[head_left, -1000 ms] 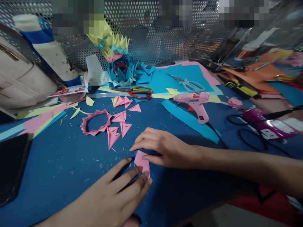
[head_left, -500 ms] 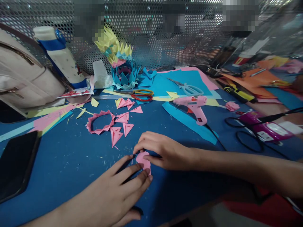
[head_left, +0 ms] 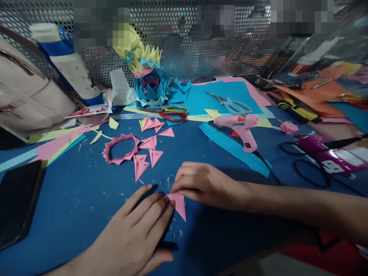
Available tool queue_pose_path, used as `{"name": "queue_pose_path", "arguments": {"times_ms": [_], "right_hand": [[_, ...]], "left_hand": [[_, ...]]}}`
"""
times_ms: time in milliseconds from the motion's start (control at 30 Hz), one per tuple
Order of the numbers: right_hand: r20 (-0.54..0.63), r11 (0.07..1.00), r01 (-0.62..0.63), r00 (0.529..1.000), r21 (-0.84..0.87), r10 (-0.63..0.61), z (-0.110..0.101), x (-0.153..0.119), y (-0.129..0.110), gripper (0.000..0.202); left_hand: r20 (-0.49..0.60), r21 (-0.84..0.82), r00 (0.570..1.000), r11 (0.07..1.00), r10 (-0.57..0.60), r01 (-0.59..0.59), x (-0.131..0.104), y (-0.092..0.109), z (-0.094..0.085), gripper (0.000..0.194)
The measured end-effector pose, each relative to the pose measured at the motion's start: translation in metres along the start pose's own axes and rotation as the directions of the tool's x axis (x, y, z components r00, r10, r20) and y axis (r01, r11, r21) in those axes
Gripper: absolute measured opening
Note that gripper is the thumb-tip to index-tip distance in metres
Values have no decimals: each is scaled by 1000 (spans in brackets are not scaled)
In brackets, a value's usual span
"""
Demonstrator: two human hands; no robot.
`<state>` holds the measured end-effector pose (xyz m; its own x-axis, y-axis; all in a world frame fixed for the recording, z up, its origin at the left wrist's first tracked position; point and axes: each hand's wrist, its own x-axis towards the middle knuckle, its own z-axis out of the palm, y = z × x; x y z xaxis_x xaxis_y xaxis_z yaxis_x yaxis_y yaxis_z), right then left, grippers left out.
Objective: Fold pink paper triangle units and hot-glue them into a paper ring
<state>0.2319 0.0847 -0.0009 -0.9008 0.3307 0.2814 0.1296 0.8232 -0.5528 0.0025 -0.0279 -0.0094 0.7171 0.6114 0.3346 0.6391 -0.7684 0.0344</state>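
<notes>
A small piece of pink paper [head_left: 180, 205], roughly triangular, lies on the blue table between my hands. My left hand [head_left: 138, 230] rests flat with its fingers stretched out, fingertips touching the paper's left edge. With fingers curled and pressed together, my right hand [head_left: 205, 186] pinches the paper at its top edge. Beyond my hands lie several folded pink paper triangles [head_left: 140, 168]. Beside them sits a ring of joined pink triangles [head_left: 123, 158]. My right fingers hide part of the paper's upper edge.
A pink glue gun [head_left: 247, 132] lies on a blue paper strip [head_left: 232, 147], its cord trailing right. Red-and-yellow-handled scissors [head_left: 174, 115] and light-blue scissors [head_left: 234, 106] lie farther back. A paper model [head_left: 152, 92], bottle [head_left: 64, 69] and phone [head_left: 20, 203] stand or lie leftward.
The pink paper now shows a sharp corner pointing toward me. My right hand has closed at its top edge, and my left fingers have drawn back to the left.
</notes>
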Motion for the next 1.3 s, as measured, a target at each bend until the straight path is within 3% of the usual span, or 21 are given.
{"name": "queue_pose_path", "arguments": {"times_ms": [167, 500, 867, 1167, 1300], "right_hand": [[0, 979, 139, 990, -146, -141, -2, -7, 5, 17], [70, 906, 294, 955, -303, -287, -9, -5, 3, 34], [113, 854, 425, 905, -302, -410, -18, -1, 7, 21], [278, 879, 405, 900, -253, -335, -40, -4, 10, 25], [201, 863, 453, 888, -224, -414, -38, -6, 19, 29]], "left_hand": [[-21, -18, 998, 998, -55, 54, -3, -2, 2, 59], [-13, -49, 1000, 999, -2, 1, 1, -9, -1, 56], [67, 18, 987, 988, 149, -150, 3, -16, -16, 51], [16, -47, 993, 992, 116, -115, 3, -16, -13, 49], [12, -38, 994, 993, 111, -111, 2, -15, -10, 48]]}}
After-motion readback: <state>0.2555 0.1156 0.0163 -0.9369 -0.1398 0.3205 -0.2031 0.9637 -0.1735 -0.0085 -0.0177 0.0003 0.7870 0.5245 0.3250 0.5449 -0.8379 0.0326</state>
